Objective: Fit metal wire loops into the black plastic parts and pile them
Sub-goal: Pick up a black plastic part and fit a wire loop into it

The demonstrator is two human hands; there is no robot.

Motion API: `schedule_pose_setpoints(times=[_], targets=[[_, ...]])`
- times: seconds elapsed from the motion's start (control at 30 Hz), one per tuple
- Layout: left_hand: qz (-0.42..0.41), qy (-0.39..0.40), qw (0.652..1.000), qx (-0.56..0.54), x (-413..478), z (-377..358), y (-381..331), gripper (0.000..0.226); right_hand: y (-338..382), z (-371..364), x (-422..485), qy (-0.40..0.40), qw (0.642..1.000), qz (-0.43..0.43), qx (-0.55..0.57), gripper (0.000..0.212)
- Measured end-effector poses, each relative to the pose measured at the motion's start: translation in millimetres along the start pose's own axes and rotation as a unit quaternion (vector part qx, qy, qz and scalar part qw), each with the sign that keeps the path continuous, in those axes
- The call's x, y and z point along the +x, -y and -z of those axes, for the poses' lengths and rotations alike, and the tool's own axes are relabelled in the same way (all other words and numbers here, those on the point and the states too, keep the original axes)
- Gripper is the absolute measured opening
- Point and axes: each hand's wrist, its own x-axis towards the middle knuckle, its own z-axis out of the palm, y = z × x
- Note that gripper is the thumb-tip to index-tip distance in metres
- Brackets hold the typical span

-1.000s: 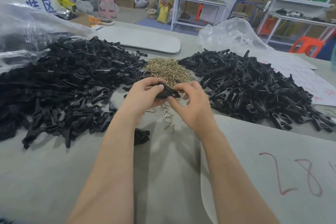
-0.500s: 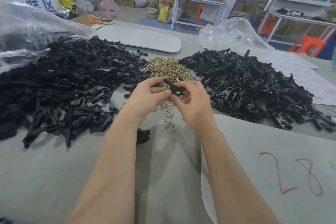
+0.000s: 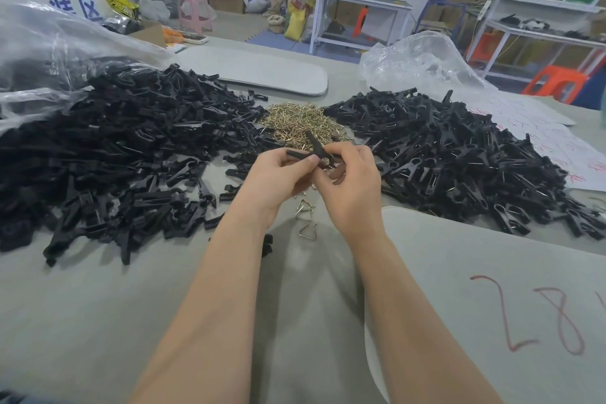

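Closely, both hands (image 3: 278, 179) (image 3: 352, 187) round black part (image 3: 313, 145)

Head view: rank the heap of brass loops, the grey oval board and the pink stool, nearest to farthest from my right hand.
1. Heap of brass loops, just ahead of the right hand.
2. Grey oval board, beyond the heap, farther up the table.
3. Pink stool, far back left, on the floor.
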Motion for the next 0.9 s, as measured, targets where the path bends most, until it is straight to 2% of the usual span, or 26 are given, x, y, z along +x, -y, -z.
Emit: schedule_pose_setpoints(times=[0.1,0.2,0.37,0.43,0.5,0.6,0.7,0.77,0.83,0.9], targets=[[-0.018,-0.022,0.999,0.017,2,2,-1,0.007,0,4,4,0.057,0.996,-0.049,0.043,0.019],[-0.032,-0.005,0.998,0.055,0,1,-1,0.008,-1,11,8,0.067,0.981,-0.111,0.145,0.013],[-0.047,0.034,0.994,0.094,0,0,1,0.014,-5,20,10,0.111,0.926,-0.226,0.283,0.012],[-0.049,0.05,0.992,0.1,1,0,1,0.011,-7,21,10,0.129,0.915,-0.235,0.301,0.011],[-0.041,0.034,0.994,0.093,1,0,0,0.006,-8,21,10,0.12,0.931,-0.217,0.268,0.008],[-0.037,-0.066,0.988,0.131,8,4,2,0.007,-13,22,12,0.1,0.978,-0.151,0.101,0.013],[-0.038,-0.129,0.98,0.145,8,5,2,0.006,-13,21,10,0.121,0.989,-0.084,-0.021,0.016],[-0.058,-0.135,0.977,0.152,6,3,3,0.011,-12,19,9,0.135,0.987,-0.046,-0.068,0.016],[-0.107,-0.126,0.957,0.238,4,2,3,0.014,-13,18,8,0.147,0.984,-0.022,-0.1,0.018],[-0.147,-0.094,0.931,0.32,2,2,2,0.007,-13,18,9,0.162,0.98,0.001,-0.113,0.018]])
